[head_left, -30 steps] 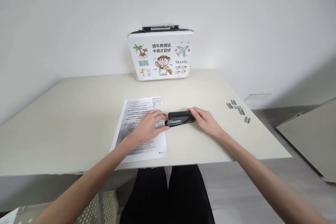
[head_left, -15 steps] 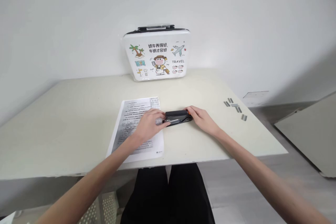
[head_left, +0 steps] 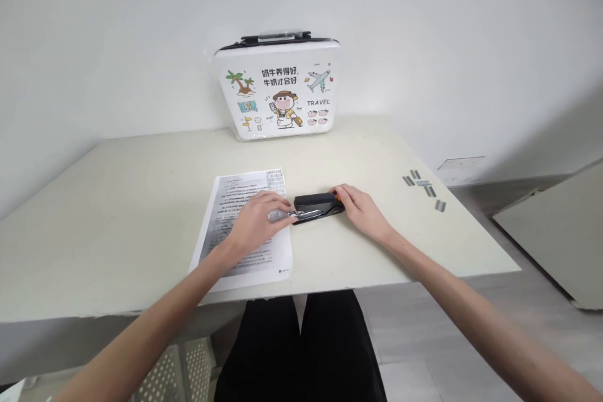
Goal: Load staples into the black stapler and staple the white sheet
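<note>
A black stapler (head_left: 316, 206) with an orange mark near its back end lies on its side between my two hands, just right of the printed sheet. My right hand (head_left: 358, 208) is closed around the stapler's back end. At the front end, the thumb and fingers of my left hand (head_left: 261, 220) pinch a small metal part that sticks out of the stapler; the fingers partly hide it. Under my left hand and wrist lies the printed paper (head_left: 264, 267), covered in lines of text.
Several strips of staples (head_left: 424, 183) lie at the right side of the white table (head_left: 117, 220). A white case (head_left: 282, 91) with cartoon prints and a black handle stands against the wall at the back. Below the table's left front is a perforated beige container (head_left: 198, 364).
My left hand has drawn slightly left from the stapler's body, and more of the metal part shows at its front. My right hand keeps its hold. The view has shifted slightly.
</note>
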Demonstrator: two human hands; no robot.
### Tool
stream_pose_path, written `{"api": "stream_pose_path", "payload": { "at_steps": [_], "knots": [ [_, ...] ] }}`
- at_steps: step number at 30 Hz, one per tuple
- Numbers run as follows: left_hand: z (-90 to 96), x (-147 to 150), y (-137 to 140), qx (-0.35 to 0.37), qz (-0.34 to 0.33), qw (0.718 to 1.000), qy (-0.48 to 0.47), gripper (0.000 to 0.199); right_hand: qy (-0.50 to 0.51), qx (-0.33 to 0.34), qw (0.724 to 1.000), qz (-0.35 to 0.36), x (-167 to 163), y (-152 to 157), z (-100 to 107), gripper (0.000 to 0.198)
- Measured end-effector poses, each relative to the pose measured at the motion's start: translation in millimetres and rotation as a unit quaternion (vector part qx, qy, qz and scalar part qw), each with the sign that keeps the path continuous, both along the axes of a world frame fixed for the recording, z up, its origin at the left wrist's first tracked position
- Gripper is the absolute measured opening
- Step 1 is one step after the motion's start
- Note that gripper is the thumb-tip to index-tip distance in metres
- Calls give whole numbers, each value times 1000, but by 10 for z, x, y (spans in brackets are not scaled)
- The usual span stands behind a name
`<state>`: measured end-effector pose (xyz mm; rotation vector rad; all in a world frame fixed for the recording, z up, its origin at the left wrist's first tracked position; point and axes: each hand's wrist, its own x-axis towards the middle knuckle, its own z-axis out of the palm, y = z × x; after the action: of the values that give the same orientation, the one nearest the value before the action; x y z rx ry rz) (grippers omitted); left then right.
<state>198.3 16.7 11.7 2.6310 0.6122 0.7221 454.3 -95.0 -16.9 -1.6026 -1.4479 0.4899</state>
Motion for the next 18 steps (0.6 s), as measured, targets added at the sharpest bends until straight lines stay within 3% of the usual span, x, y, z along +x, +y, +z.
{"api": "stream_pose_path", "payload": {
  "at_steps": [11,18],
  "knots": [
    [-20,-83,-57,-29,29,999,-12,17,-11,-7,1000,-5,-8,-29,21,48],
    [-93,88,-121,-59,72,996,-9,12,-38,8,998,55,-21,-72,-19,38]
  ]
}}
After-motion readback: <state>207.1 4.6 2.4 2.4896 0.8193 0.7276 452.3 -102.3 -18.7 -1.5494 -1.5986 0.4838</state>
